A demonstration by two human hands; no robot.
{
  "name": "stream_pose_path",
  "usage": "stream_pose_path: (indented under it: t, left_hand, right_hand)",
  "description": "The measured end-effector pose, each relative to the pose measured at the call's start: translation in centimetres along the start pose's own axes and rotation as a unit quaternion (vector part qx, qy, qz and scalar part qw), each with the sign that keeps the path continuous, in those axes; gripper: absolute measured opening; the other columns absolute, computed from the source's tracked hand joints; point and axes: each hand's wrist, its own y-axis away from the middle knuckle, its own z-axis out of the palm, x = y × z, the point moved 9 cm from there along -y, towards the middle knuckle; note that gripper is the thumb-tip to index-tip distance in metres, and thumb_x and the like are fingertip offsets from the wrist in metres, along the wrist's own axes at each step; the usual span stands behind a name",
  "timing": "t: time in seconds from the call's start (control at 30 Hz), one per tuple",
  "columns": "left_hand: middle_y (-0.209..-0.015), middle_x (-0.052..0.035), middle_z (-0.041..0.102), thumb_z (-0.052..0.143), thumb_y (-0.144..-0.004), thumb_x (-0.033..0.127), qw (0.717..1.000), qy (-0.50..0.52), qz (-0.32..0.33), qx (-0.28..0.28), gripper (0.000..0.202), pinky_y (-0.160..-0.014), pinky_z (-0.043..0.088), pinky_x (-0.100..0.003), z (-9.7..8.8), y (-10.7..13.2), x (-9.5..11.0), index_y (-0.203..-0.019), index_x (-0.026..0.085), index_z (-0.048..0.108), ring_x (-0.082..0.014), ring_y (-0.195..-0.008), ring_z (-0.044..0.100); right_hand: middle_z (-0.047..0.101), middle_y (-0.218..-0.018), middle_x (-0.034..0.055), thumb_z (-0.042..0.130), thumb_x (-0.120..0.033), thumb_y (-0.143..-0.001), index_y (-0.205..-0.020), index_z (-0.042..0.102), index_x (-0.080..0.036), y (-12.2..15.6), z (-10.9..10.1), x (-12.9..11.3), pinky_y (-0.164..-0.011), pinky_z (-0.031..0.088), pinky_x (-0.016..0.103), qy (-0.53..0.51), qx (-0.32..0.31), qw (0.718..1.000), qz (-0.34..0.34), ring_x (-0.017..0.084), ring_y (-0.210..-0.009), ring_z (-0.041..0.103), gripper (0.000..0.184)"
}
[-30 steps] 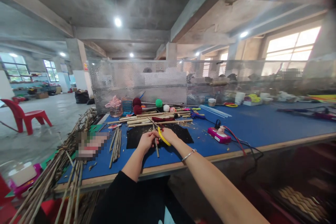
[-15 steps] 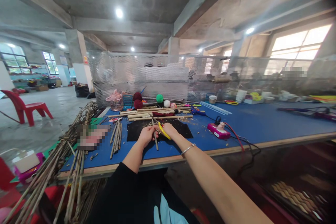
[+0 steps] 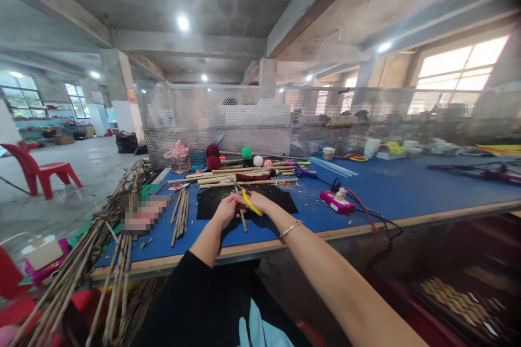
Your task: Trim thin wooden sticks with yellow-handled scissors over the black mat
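Observation:
My left hand [image 3: 227,211] is closed round a thin twig [image 3: 243,222], whose lower end sticks out toward me over the blue table. In my right hand [image 3: 257,201] is a pair of scissors with a yellow handle loop [image 3: 251,203]. Their metal blades point away from me and lie close to the twig's upper part, where the two hands meet. Whether the blades touch the twig I cannot tell. Below the hands lies a black cloth [image 3: 207,201] with wood shavings on it.
Peeled sticks [image 3: 220,178] lie behind the cloth, beside yarn balls [image 3: 246,153]. Cut twigs [image 3: 181,217] rest to the left, near a large bundle of branches [image 3: 101,227]. A pink power strip [image 3: 337,202] with cables sits at right. A perforated screen [image 3: 215,119] stands behind.
My right hand has shifted slightly left, closer to my left hand, and the scissors' yellow loop has moved with it. The twig is still in my left hand.

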Motion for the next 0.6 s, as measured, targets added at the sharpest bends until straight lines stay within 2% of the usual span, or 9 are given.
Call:
stream_pose_path:
  t: [0.07, 0.23, 0.6]
  left_hand:
    - [-0.067, -0.0032, 0.061, 0.042, -0.076, 0.02, 1.0, 0.0, 0.005, -0.004, 0.025, -0.035, 0.03, -0.014, 0.0, 0.0, 0.0, -0.095, 0.014, 0.058, -0.0077, -0.049, 0.054]
    - [-0.066, -0.0029, 0.06, 0.043, -0.077, 0.024, 1.0, 0.001, 0.015, -0.013, 0.024, -0.034, 0.028, -0.013, 0.1, -0.3, 0.0, -0.093, 0.014, 0.057, -0.0068, -0.047, 0.054]
    - [-0.066, -0.0027, 0.059, 0.051, -0.072, 0.026, 0.999, -0.011, 0.026, -0.015, 0.018, -0.035, 0.031, -0.012, 0.1, -0.2, 0.2, -0.082, 0.013, 0.059, -0.0065, -0.048, 0.054]
  right_hand:
    - [0.065, -0.08, 0.0043, 0.039, -0.068, -0.07, -0.087, 0.065, -0.018, 0.0, 0.1, 0.1, -0.064, 0.04, 0.02, 0.006, -0.009, 1.0, 0.001, 0.015, -0.074, 0.058, 0.059]
    - [0.065, -0.089, 0.0077, 0.039, -0.07, -0.068, -0.091, 0.064, -0.018, 0.2, -0.4, 1.0, -0.066, 0.04, 0.021, 0.026, 0.031, 0.998, 0.043, 0.018, -0.082, 0.06, 0.063]
    - [0.066, -0.084, 0.009, 0.035, -0.074, -0.067, -0.087, 0.065, -0.017, 0.0, -0.1, 1.4, -0.059, 0.041, 0.021, 0.028, 0.023, 0.997, 0.062, 0.02, -0.079, 0.061, 0.068]
